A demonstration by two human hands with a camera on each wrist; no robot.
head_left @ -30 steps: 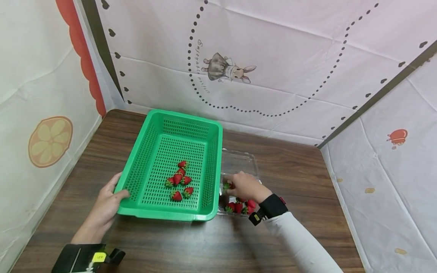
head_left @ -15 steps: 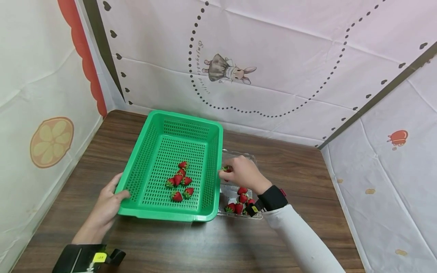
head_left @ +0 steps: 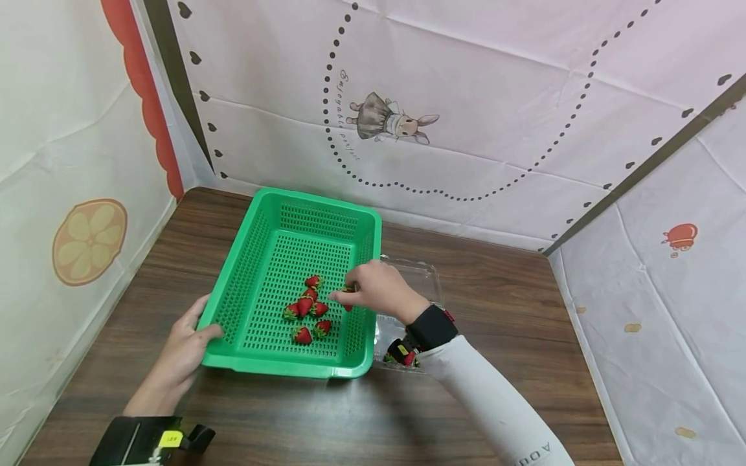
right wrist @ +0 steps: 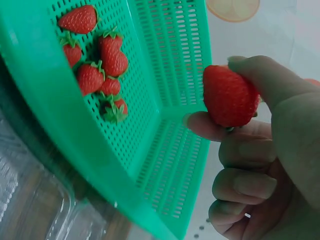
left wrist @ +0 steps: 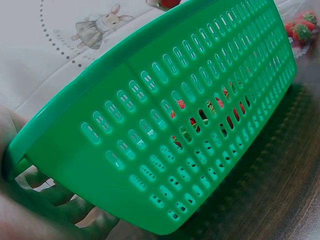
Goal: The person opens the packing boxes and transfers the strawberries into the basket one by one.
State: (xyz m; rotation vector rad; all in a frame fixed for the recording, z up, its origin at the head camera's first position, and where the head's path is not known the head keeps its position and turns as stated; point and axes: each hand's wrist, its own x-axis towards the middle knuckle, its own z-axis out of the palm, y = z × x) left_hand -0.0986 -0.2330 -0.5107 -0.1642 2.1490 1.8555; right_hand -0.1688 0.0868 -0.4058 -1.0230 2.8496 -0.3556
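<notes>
My left hand (head_left: pixel 185 346) grips the near left corner of a green perforated plastic basket (head_left: pixel 317 369), thumb over the rim and fingers beneath it in the left wrist view. Between thumb and index finger my right hand (head_left: pixel 379 289) pinches a red strawberry (right wrist: pixel 227 96), held above the basket's right side. Several strawberries (head_left: pixel 304 305) lie in a loose group on the basket floor. To the right of the basket, an open clear plastic box (head_left: pixel 416 275) sits partly under my right wrist. More strawberries (head_left: pixel 410 357) are inside it, mostly hidden by the wrist strap.
The basket and box stand on a dark wood-grain table (head_left: pixel 495 291). White printed cloth (head_left: pixel 495 110) hangs behind and on both sides, close to the basket's far edge.
My right hand has lifted a strawberry out of the clear box and carried it up and left, over the basket. The left hand keeps its grip on the basket.
</notes>
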